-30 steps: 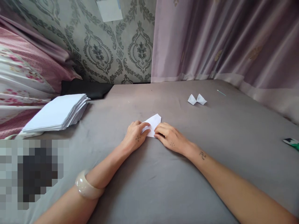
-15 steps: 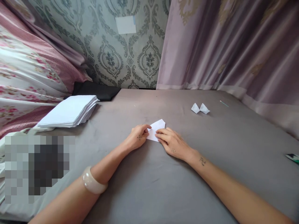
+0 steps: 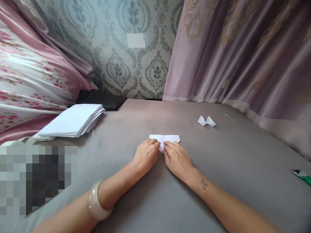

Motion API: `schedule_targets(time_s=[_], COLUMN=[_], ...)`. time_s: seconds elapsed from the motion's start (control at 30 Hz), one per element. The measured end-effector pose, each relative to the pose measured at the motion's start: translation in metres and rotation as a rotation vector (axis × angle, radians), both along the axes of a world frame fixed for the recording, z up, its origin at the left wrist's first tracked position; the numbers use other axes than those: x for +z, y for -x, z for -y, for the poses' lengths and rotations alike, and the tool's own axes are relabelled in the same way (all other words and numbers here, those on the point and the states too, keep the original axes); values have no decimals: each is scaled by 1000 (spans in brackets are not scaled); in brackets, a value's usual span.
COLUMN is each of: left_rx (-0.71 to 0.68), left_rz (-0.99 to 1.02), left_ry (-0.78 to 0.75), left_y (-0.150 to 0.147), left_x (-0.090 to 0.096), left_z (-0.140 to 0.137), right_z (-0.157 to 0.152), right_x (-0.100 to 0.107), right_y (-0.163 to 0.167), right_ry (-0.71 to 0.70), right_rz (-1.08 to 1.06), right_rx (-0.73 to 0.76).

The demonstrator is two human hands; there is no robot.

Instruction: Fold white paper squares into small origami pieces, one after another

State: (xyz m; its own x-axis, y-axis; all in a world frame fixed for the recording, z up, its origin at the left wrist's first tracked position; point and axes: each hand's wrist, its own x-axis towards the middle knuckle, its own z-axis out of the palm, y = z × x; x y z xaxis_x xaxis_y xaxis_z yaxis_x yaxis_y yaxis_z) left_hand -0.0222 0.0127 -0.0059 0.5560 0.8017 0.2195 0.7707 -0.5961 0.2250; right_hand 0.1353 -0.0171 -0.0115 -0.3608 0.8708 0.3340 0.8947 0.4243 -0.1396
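Note:
A small folded sheet of white paper [image 3: 167, 138] lies on the grey cloth surface in front of me, its long straight edge at the far side and its sides slanting in towards me. My left hand [image 3: 147, 151] covers its near left part, fingers bent and pressed together on the paper. From the other side my right hand [image 3: 177, 155] holds it, the fingertips close to those of the left. The lower part of the paper is hidden by both hands. Farther back to the right stands a folded white paper piece [image 3: 206, 121] with two pointed halves.
To the left is a thick stack of white paper [image 3: 73, 118], with a black flat item [image 3: 103, 98] behind it. A thin stick [image 3: 229, 117] lies at the back right. A green and black object [image 3: 302, 176] is at the right edge. Curtains hang on both sides.
The paper has been turned, so its straight edge now faces away from me. Both hands have shifted with it, the left rolling over onto the paper. The view has tilted up slightly.

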Motion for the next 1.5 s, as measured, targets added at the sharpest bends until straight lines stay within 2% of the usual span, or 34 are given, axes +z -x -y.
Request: schedule_targets(time_s=[0.13, 0.33, 0.57, 0.67, 0.77, 0.9, 1.0, 1.07, 1.27, 1.5], left_rx=[22, 123, 55, -48, -146, -125, -122, -124, -121, -124], left_rz=[-38, 11, 16, 66, 160, 203, 169, 145, 96, 100], left_ry=[-45, -125, -61, -71, 12, 65, 65, 61, 46, 51], left_y=[-4, -1, 1, -1, -6, -9, -10, -11, -12, -11], left_x=[-12, -32, -15, -10, -10, -11, -9, -9, -9, -7], left_z=[17, 8, -5, -11, -13, -10, -6, -4, -3, 1], right_z=[-3, -4, 2, 3, -3, -14, -19, -22, -40, -48], right_x=[-2, -3, -2, 0, -1, -1, 1, 1, -9, -21], right_y=[-6, -9, 0, -4, -13, -30, -38, -43, -54, -57], right_ry=[3, 39, 47, 76, 131, 225, 269, 237, -10, 89], right_rz=[-16, -116, -114, -130, -210, -411, -469, -443, -351, -248], right_rx=[45, 44, 37, 46, 73, 87, 138, 124, -122, -133])
